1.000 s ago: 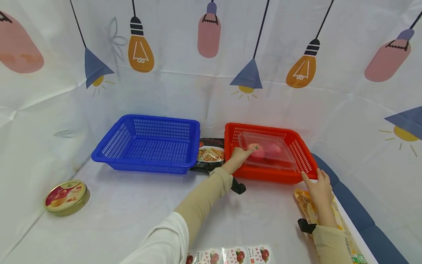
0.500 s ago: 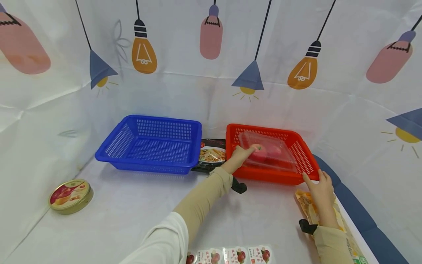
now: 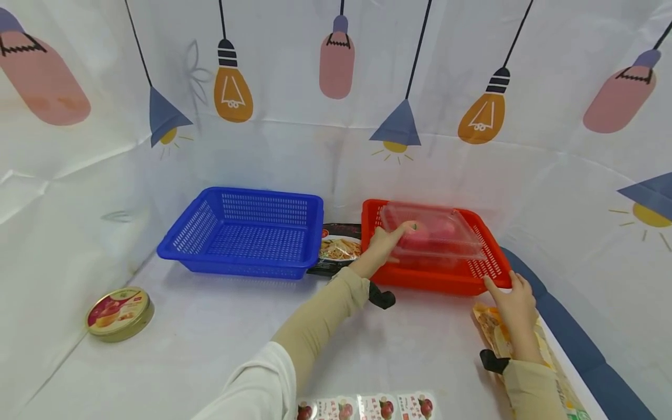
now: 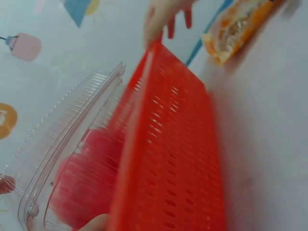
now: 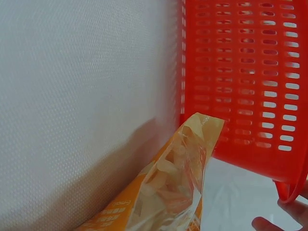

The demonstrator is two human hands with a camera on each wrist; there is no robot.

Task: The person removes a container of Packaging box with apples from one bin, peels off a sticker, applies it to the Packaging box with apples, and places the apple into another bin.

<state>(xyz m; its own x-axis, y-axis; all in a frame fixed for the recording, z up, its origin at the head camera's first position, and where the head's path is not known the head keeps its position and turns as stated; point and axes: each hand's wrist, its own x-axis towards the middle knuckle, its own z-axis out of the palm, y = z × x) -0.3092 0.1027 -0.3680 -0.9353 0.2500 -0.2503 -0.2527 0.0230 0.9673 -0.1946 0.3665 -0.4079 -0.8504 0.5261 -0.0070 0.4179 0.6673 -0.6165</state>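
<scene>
My left hand point(image 3: 385, 248) grips the left side of a clear plastic box point(image 3: 446, 230) at the red basket point(image 3: 436, 283). Round pinkish-red fruits point(image 4: 89, 185) show through the box's clear wall. It sits tilted, its left end above the basket's rim, in the left wrist view. My right hand point(image 3: 515, 306) holds the basket's near right corner, fingers at the rim. Beneath that hand lies a yellow-orange food bag point(image 5: 168, 187), partly hidden by the forearm in the head view.
An empty blue basket point(image 3: 257, 265) stands left of the red one, with a black food packet point(image 3: 338, 248) between them. A round tin point(image 3: 119, 315) sits at the left. Fruit-printed stickers point(image 3: 385, 406) lie at the front edge. A patterned white sheet rises behind.
My left hand has raised the clear box a little and it has shifted slightly right over the red basket. The right hand stays at the basket's corner.
</scene>
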